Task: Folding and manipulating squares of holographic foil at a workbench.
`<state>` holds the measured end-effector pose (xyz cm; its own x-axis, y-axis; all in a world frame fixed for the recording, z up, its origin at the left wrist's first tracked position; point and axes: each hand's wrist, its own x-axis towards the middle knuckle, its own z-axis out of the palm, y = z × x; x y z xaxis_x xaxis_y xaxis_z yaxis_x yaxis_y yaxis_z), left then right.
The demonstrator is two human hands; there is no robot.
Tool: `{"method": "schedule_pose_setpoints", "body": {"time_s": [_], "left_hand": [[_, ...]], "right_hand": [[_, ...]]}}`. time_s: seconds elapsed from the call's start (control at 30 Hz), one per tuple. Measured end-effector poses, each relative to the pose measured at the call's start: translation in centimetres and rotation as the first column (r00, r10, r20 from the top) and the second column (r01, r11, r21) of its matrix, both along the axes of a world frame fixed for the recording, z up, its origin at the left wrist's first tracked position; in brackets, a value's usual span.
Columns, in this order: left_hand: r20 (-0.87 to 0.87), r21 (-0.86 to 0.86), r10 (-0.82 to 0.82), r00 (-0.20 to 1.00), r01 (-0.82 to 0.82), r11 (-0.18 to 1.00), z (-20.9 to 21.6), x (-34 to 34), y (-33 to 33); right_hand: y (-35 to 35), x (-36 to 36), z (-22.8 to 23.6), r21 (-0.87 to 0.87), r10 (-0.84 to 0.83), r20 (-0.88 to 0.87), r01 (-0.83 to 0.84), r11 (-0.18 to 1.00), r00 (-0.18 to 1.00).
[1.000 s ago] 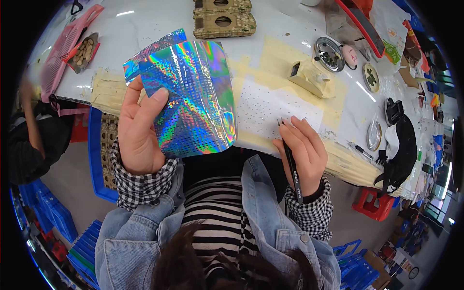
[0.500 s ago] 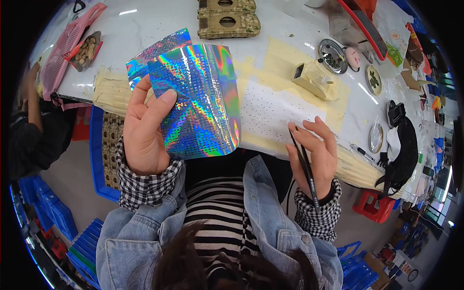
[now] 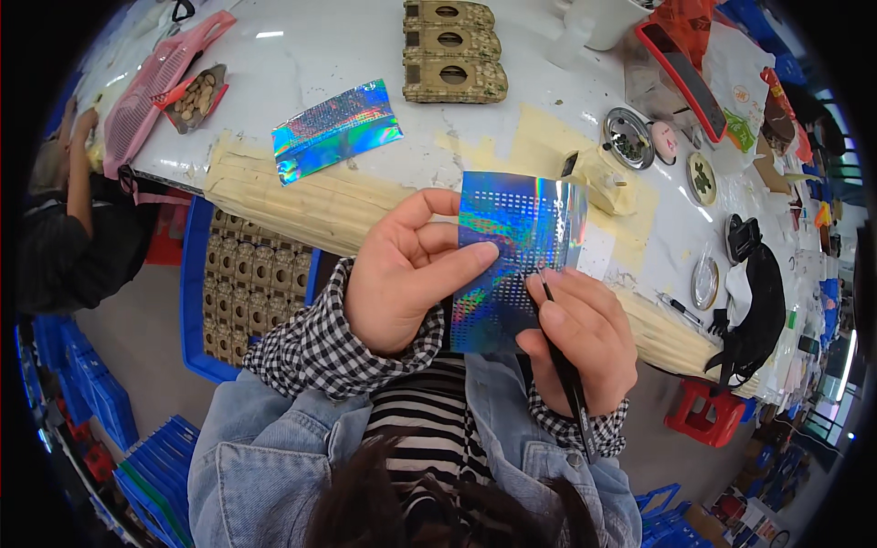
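Note:
My left hand [image 3: 406, 274] pinches a shiny holographic sticker sheet [image 3: 502, 228] by its left edge, thumb on top. Rows of small marks cover the sheet. Black tweezers [image 3: 568, 379] are held in my right hand [image 3: 585, 338], their tips at the sheet's surface near its right side. Whether the tips grip anything is too small to tell. A second holographic sheet [image 3: 336, 132] lies on the table to the left. Part of a white dotted paper [image 3: 596, 251] shows behind the held sheet.
Camouflage model hulls [image 3: 454, 80] stand at the back; more fill a blue crate [image 3: 208, 361] at lower left. A tape-wrapped block [image 3: 603, 183], round metal dish [image 3: 628, 137], red-cased phone [image 3: 681, 78] and black bag [image 3: 763, 301] lie right. Another person's arm [image 3: 80, 173] is far left.
The held sheet has moved right, in front of the dotted paper. My right hand has brought the tweezers' tips up to it. The view has shifted slightly, showing more of the crate.

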<state>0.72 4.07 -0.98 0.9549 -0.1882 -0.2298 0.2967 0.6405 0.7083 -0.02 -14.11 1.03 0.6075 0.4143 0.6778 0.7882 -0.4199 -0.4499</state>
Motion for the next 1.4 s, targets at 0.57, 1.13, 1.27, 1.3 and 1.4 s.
{"method": "schedule_pose_setpoints", "body": {"time_s": [0.57,1.13,1.27,1.3,1.4], "left_hand": [[0.022,0.05,0.009,1.0,-0.01,0.999,-0.05,-0.17,-0.38],[0.054,0.086,-0.02,0.998,0.015,0.996,0.21,-0.28,-0.26],[0.052,0.099,-0.008,0.999,0.003,0.995,0.04,-0.27,-0.33],[0.049,0.102,-0.005,0.999,0.0,0.995,0.07,-0.3,-0.31],[0.043,0.102,-0.002,0.999,-0.002,0.995,0.11,-0.31,-0.33]], "right_hand": [[0.39,0.2,-0.84,-0.081,-0.037,0.017,0.038,0.996,0.999],[0.39,0.25,-0.82,-0.083,-0.028,-0.003,0.028,0.996,1.0],[0.41,0.27,-0.95,-0.078,-0.029,-0.012,0.028,0.997,1.0],[0.45,0.3,-0.96,-0.078,-0.027,-0.015,0.025,0.997,1.0],[0.48,0.36,-0.93,-0.084,-0.019,-0.017,0.018,0.996,1.0]]}}
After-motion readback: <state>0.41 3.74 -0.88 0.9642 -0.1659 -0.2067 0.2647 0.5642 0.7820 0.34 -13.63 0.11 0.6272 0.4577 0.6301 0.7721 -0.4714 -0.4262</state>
